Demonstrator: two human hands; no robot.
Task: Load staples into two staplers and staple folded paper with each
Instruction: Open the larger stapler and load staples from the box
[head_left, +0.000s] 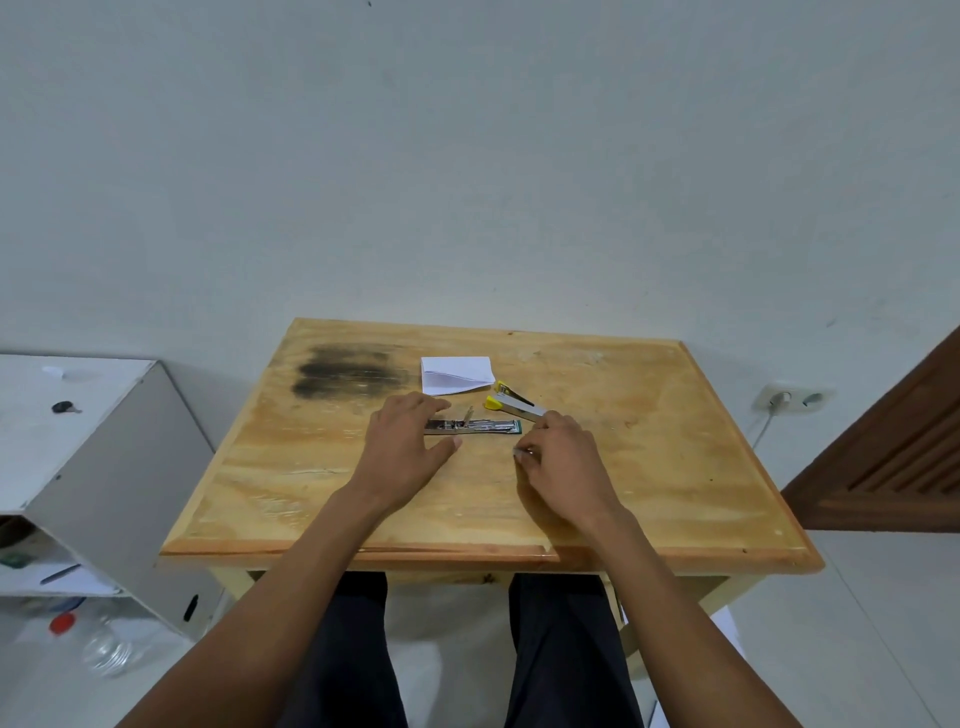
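Steadying the opened stapler (470, 426) flat on the tabletop (675, 467), the left hand (405, 447) rests its loose, spread grip on the rear end; the right hand (558, 457) pinches what looks like a staple strip (521, 453) just beside the front. Best to line the strip up with the channel and slide it in level. The yellow stapler (511, 402) and folded paper (456, 375) wait behind
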